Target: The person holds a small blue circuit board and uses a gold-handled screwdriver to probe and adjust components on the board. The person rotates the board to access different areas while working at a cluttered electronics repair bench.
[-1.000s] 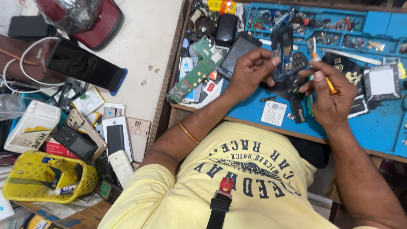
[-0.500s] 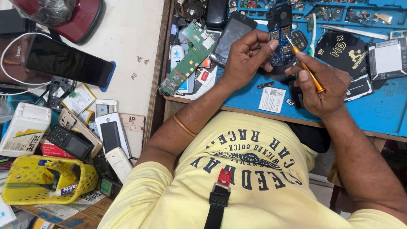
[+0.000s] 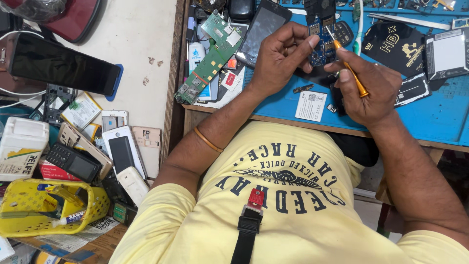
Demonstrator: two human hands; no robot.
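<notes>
My left hand point(image 3: 281, 58) pinches a small blue phone circuit board point(image 3: 318, 43) over the blue work mat point(image 3: 439, 117). My right hand point(image 3: 369, 88) grips a thin orange-handled screwdriver point(image 3: 349, 66), its metal tip resting on the top of that board. A dark phone body lies just behind the board, partly hidden by my fingers. A gold bangle point(image 3: 207, 139) circles my left forearm.
A long green circuit board point(image 3: 210, 56), a black smartphone point(image 3: 261, 29) and a white sticker point(image 3: 311, 105) lie on the mat. Left of the bench: a big black phone point(image 3: 61, 63), several old phones point(image 3: 122, 154), a yellow basket point(image 3: 29, 208). Black covers point(image 3: 395, 44) sit right.
The view has shifted so the bench sits higher in frame. My right hand has brought the screwdriver tip up onto the blue board held by my left hand.
</notes>
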